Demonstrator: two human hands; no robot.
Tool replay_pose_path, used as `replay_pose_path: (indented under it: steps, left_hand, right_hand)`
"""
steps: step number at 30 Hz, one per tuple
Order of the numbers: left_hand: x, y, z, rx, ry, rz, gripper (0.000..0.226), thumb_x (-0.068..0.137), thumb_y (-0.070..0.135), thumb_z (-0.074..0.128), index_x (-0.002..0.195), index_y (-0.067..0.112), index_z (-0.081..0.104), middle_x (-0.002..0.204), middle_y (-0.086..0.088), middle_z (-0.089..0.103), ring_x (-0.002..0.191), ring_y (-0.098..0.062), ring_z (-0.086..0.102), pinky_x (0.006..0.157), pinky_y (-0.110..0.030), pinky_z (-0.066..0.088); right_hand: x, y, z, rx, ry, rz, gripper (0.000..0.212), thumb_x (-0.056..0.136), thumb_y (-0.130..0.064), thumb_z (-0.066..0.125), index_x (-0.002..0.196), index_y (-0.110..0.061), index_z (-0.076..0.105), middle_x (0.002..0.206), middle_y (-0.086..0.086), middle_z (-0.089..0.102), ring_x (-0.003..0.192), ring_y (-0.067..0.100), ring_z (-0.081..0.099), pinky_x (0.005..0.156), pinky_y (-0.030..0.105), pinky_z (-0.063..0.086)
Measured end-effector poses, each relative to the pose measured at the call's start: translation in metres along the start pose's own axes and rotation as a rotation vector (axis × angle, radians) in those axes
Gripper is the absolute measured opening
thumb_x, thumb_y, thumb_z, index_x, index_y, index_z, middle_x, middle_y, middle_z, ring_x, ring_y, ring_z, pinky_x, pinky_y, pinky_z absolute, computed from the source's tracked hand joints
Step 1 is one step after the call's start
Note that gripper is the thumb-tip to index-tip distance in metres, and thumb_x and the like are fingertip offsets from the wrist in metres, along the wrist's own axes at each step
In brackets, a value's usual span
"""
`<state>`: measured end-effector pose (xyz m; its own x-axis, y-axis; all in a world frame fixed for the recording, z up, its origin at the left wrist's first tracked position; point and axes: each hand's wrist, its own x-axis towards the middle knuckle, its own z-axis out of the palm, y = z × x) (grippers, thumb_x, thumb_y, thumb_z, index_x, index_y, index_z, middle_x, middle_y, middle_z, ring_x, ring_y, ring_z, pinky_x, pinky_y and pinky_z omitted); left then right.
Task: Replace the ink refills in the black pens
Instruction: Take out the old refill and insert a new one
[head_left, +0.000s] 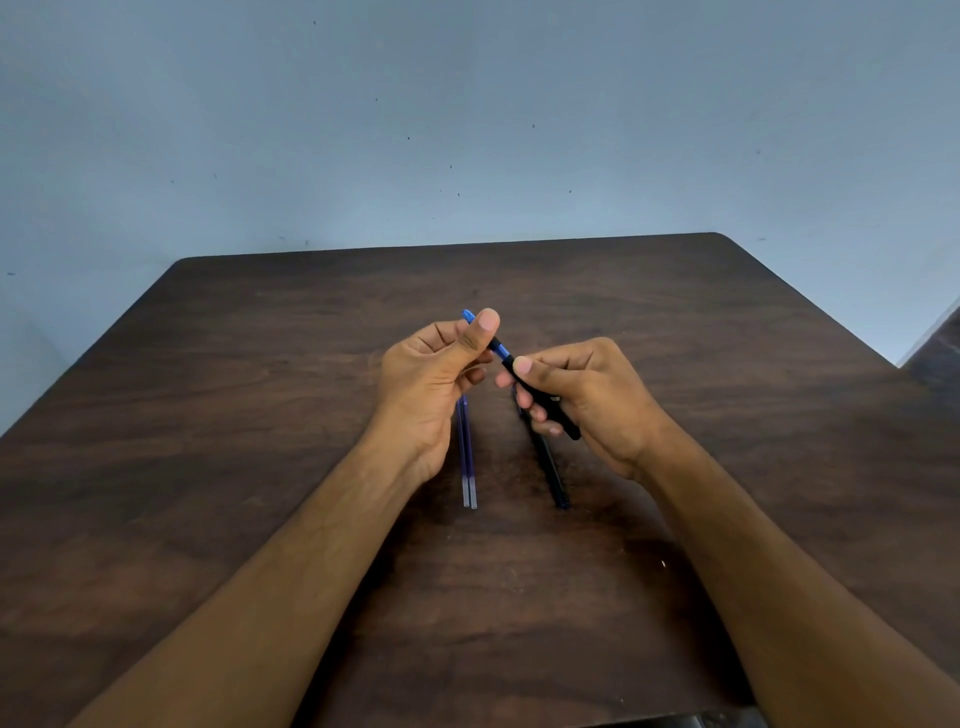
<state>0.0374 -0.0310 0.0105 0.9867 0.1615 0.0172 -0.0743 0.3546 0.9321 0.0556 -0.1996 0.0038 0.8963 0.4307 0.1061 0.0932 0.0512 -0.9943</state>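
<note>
I hold a black pen slantwise above the dark wooden table. My right hand grips its black barrel. My left hand pinches the pen's blue front end between thumb and fingers. A short blue stretch shows between the two hands. Two ink refills with violet ink and clear ends lie side by side on the table below my left hand. A second black pen lies on the table under my right hand, partly hidden by it.
The table's far edge meets a pale blue wall. At the right the table edge runs diagonally, with a strip of dark floor beyond. A dark object shows at the bottom edge.
</note>
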Motion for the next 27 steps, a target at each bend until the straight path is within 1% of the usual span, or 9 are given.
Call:
replay_pose_path:
  steps: [4, 6, 10, 13, 15, 19, 22, 25, 27]
  left_hand:
    - [0.000, 0.000, -0.001, 0.006, 0.013, 0.013, 0.040, 0.065, 0.036, 0.083, 0.091, 0.008, 0.070, 0.085, -0.008, 0.073, 0.084, -0.020, 0.066, 0.086, -0.039, 0.051]
    - [0.000, -0.001, -0.003, -0.009, 0.010, 0.028, 0.034, 0.071, 0.030, 0.081, 0.092, 0.007, 0.070, 0.086, -0.008, 0.074, 0.085, -0.021, 0.068, 0.086, -0.039, 0.054]
    - [0.001, -0.003, -0.003, -0.030, -0.007, 0.077, 0.024, 0.074, 0.022, 0.079, 0.089, 0.005, 0.071, 0.081, -0.010, 0.074, 0.077, -0.021, 0.071, 0.072, -0.031, 0.058]
    - [0.002, -0.004, -0.003, -0.011, 0.009, 0.108, 0.024, 0.074, 0.021, 0.080, 0.090, 0.004, 0.073, 0.081, -0.010, 0.074, 0.079, -0.023, 0.071, 0.078, -0.037, 0.059]
    - [0.003, -0.005, -0.003, 0.009, 0.029, 0.114, 0.027, 0.075, 0.021, 0.080, 0.093, 0.002, 0.073, 0.084, -0.011, 0.075, 0.082, -0.024, 0.071, 0.084, -0.041, 0.058]
    - [0.002, -0.003, -0.002, -0.019, 0.045, 0.114, 0.034, 0.075, 0.022, 0.079, 0.098, -0.002, 0.070, 0.087, -0.011, 0.073, 0.083, -0.024, 0.069, 0.084, -0.038, 0.057]
    - [0.001, -0.001, -0.002, -0.033, 0.057, 0.116, 0.033, 0.073, 0.025, 0.079, 0.095, 0.002, 0.070, 0.086, -0.008, 0.074, 0.080, -0.019, 0.069, 0.082, -0.035, 0.058]
    - [-0.001, -0.001, 0.000, -0.065, 0.092, 0.121, 0.030, 0.068, 0.028, 0.080, 0.089, 0.008, 0.069, 0.081, -0.004, 0.074, 0.075, -0.015, 0.069, 0.078, -0.032, 0.058]
    - [-0.001, -0.001, 0.000, -0.067, 0.137, 0.126, 0.031, 0.066, 0.031, 0.082, 0.087, 0.011, 0.070, 0.079, -0.002, 0.074, 0.075, -0.014, 0.068, 0.077, -0.031, 0.057]
  right_hand:
    - [0.000, 0.001, -0.001, -0.015, 0.009, 0.015, 0.024, 0.100, -0.014, 0.060, 0.095, 0.001, 0.078, 0.069, 0.012, 0.060, 0.057, 0.019, 0.047, 0.048, 0.028, 0.038]
    - [0.001, 0.001, 0.000, -0.011, 0.011, 0.016, 0.023, 0.100, -0.013, 0.061, 0.094, 0.001, 0.078, 0.070, 0.013, 0.060, 0.056, 0.020, 0.047, 0.048, 0.028, 0.037]
    - [0.001, 0.000, 0.002, -0.022, 0.035, 0.002, 0.023, 0.100, -0.014, 0.060, 0.095, -0.003, 0.079, 0.075, 0.017, 0.063, 0.056, 0.023, 0.045, 0.046, 0.029, 0.036]
    - [0.000, -0.001, 0.004, -0.030, 0.048, -0.002, 0.023, 0.100, -0.022, 0.062, 0.102, -0.007, 0.079, 0.075, 0.016, 0.062, 0.056, 0.021, 0.044, 0.046, 0.029, 0.036]
    - [0.000, -0.002, 0.004, -0.048, 0.067, 0.002, 0.022, 0.099, -0.023, 0.064, 0.101, -0.008, 0.080, 0.071, 0.014, 0.062, 0.055, 0.021, 0.044, 0.046, 0.028, 0.035]
    - [-0.002, -0.006, 0.004, -0.079, 0.107, -0.001, 0.019, 0.096, -0.018, 0.067, 0.095, -0.005, 0.081, 0.065, 0.012, 0.063, 0.052, 0.018, 0.045, 0.043, 0.026, 0.033]
    - [-0.003, -0.009, 0.004, -0.117, 0.132, 0.000, 0.019, 0.095, -0.015, 0.065, 0.093, -0.006, 0.081, 0.064, 0.008, 0.065, 0.050, 0.017, 0.043, 0.042, 0.025, 0.031]
    - [-0.003, -0.010, 0.005, -0.166, 0.160, 0.006, 0.020, 0.095, -0.012, 0.062, 0.092, -0.007, 0.081, 0.060, 0.001, 0.067, 0.047, 0.013, 0.043, 0.041, 0.019, 0.032]
    - [-0.003, -0.011, 0.004, -0.187, 0.185, 0.012, 0.020, 0.094, -0.012, 0.063, 0.088, -0.009, 0.082, 0.059, 0.004, 0.065, 0.045, 0.011, 0.042, 0.041, 0.016, 0.032]
